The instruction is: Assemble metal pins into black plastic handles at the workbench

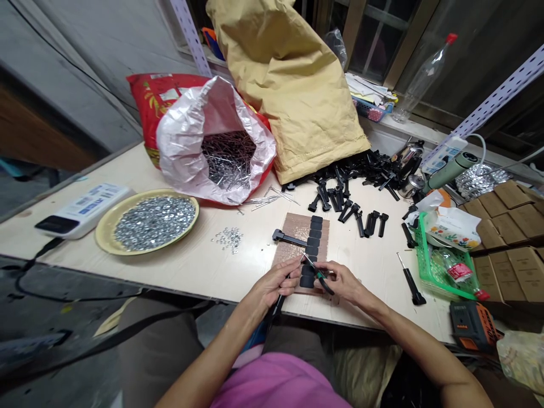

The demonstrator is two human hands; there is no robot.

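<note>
My left hand (276,282) is closed around a black handled tool whose shaft runs down past the table edge. My right hand (342,281) pinches small green-handled pliers (317,272), their tips pointing up-left. Both hands meet over the near end of a brown board (297,232) that carries a row of black rectangular pieces (313,241). One black T-shaped plastic part (289,238) lies across the board's left side. A small heap of silver nuts (228,238) sits left of the board.
A yellow plate of nuts (147,221), a pink-lined bag of long nails (221,150), a brown paper sack (293,85) spilling black parts (361,175), a green basket (442,266), a black screwdriver (410,280), a power strip (83,209) and cardboard boxes (514,238) ring the table.
</note>
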